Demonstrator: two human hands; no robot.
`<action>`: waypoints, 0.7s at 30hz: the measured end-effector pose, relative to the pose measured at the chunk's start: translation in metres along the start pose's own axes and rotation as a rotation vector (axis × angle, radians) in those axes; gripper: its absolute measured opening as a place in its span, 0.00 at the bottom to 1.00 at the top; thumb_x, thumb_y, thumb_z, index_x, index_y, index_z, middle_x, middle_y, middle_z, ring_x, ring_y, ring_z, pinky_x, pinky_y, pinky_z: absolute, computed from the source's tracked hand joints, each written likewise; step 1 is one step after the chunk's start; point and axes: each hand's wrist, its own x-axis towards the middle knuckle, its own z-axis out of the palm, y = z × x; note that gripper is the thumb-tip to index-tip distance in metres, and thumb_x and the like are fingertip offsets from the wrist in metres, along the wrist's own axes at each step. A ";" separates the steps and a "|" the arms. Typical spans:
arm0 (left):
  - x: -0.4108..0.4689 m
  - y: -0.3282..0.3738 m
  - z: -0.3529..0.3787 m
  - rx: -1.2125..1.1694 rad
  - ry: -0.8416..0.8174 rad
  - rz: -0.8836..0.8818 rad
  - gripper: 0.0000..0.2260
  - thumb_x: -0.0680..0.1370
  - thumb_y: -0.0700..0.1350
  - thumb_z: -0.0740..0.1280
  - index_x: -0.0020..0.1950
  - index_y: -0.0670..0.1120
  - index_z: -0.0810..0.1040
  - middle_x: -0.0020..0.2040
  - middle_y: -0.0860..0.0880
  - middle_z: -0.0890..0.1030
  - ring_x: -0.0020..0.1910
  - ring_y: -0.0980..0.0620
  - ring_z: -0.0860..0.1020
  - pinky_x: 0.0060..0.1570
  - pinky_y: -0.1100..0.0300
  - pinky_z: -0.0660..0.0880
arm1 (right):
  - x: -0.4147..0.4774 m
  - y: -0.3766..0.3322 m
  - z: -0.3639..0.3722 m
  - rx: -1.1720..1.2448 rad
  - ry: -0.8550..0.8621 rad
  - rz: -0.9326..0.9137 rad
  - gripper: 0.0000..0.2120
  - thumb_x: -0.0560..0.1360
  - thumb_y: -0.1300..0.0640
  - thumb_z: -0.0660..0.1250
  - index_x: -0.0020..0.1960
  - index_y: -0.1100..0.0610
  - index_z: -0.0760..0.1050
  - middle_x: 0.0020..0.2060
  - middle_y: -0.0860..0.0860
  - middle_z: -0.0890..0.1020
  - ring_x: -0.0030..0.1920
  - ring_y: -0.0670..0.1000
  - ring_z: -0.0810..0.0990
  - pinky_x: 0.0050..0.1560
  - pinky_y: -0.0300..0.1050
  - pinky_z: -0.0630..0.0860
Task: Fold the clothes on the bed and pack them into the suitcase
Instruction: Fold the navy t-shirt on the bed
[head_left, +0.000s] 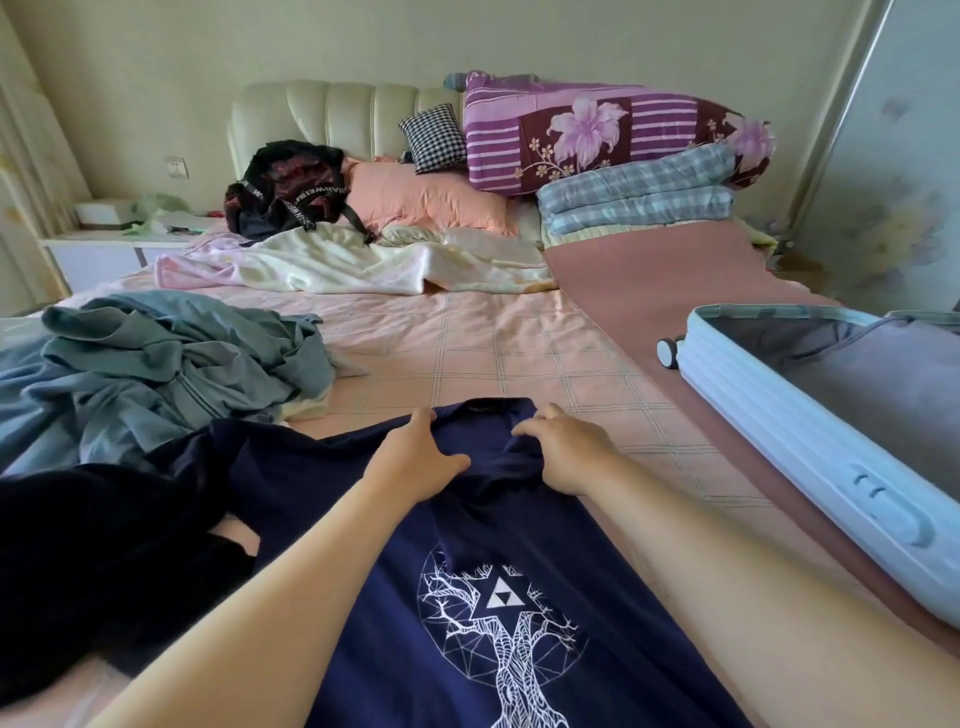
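A navy T-shirt (395, 582) with a white tree print lies face up on the bed in front of me, its collar pointing away. My left hand (415, 457) grips the fabric just left of the collar. My right hand (566, 452) grips bunched cloth at the collar's right side. The pale blue suitcase (769, 415) lies open on the right of the bed, its grey-lined inside showing. A heap of grey-blue clothes (171, 358) sits to the left, and a black garment (104, 561) lies at the near left, partly under the T-shirt.
The pink checked bedsheet (467, 343) stretches beyond the T-shirt. A crumpled cream blanket (353, 260), a black bag (291, 192), pillows and folded quilts (613, 140) crowd the headboard end. A white nightstand (104, 249) stands at the far left.
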 end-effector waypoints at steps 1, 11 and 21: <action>0.005 -0.002 0.003 0.073 0.003 0.046 0.28 0.74 0.47 0.69 0.74 0.49 0.65 0.59 0.45 0.80 0.57 0.43 0.78 0.48 0.55 0.74 | 0.005 0.003 0.000 -0.042 0.004 -0.006 0.29 0.73 0.65 0.62 0.70 0.42 0.72 0.65 0.47 0.70 0.60 0.53 0.78 0.56 0.49 0.75; 0.030 -0.029 -0.016 0.329 0.129 -0.071 0.13 0.75 0.38 0.59 0.56 0.43 0.78 0.56 0.43 0.79 0.53 0.42 0.77 0.44 0.54 0.72 | 0.046 0.028 -0.003 0.162 0.027 -0.055 0.13 0.79 0.57 0.62 0.57 0.50 0.82 0.72 0.48 0.70 0.70 0.53 0.70 0.68 0.52 0.70; 0.032 -0.018 -0.004 0.420 0.140 0.082 0.17 0.75 0.30 0.59 0.61 0.42 0.63 0.49 0.41 0.77 0.40 0.42 0.74 0.36 0.51 0.70 | 0.074 0.013 -0.015 -0.458 0.253 0.190 0.14 0.80 0.49 0.60 0.61 0.55 0.75 0.62 0.54 0.75 0.63 0.56 0.71 0.65 0.54 0.65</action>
